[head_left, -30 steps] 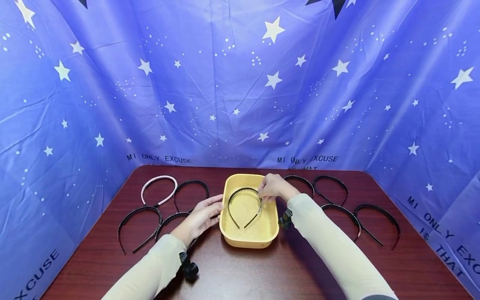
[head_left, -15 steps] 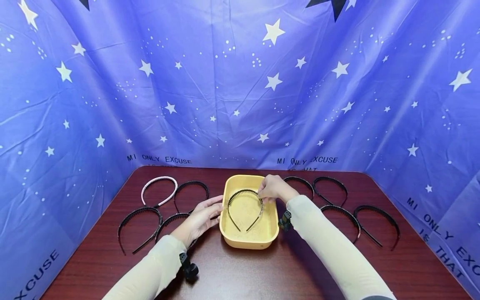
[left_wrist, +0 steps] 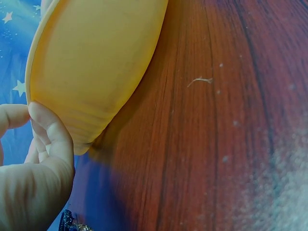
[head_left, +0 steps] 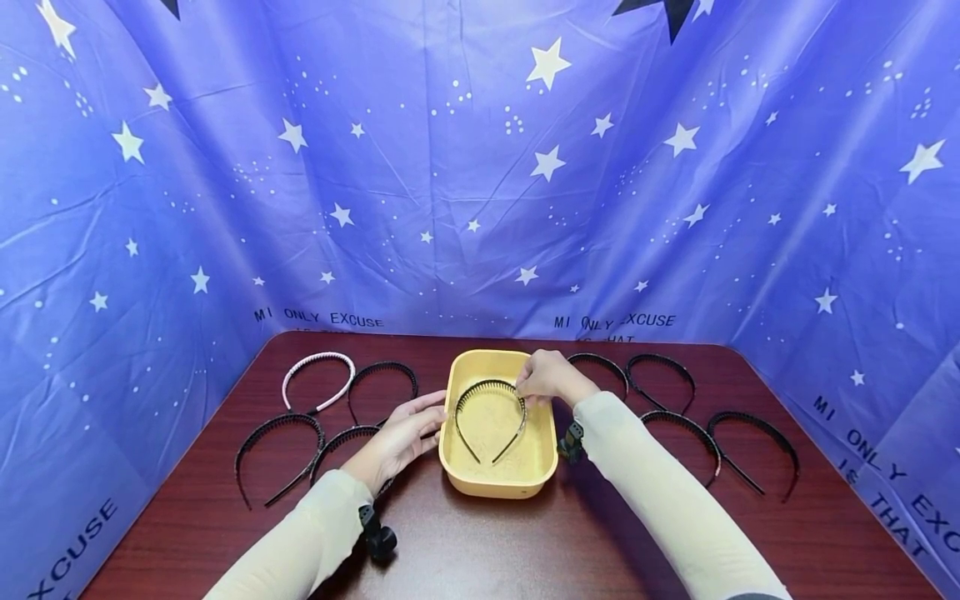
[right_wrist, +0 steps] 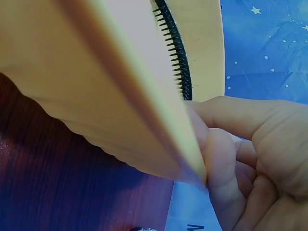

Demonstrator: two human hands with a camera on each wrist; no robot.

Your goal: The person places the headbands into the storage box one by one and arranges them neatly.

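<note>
In the head view a yellow plastic basin (head_left: 498, 487) stands mid-table. A black toothed headband (head_left: 491, 382) lies inside it, arch toward the back and both tips toward the front. My right hand (head_left: 550, 377) reaches over the basin's right rim and pinches the headband's right side; the right wrist view shows the headband's teeth (right_wrist: 180, 62) beside the thumb, with the exact grip partly hidden by the basin wall. On the opposite side, my left hand (head_left: 402, 437) touches the basin's left rim with outstretched fingers. The left wrist view shows its fingertips at the rim (left_wrist: 30, 82).
On the left lie a pink-and-white headband (head_left: 318, 357) and several black ones, one partly behind my left hand. To the right are several black headbands (head_left: 757, 419), some partly covered by my right arm. A blue star-patterned curtain (head_left: 480, 208) surrounds the dark red wooden table (head_left: 465, 550).
The headband's two tips have spread slightly farther apart inside the basin since a second ago. Both hands keep their places, and the whole view has shifted a little.
</note>
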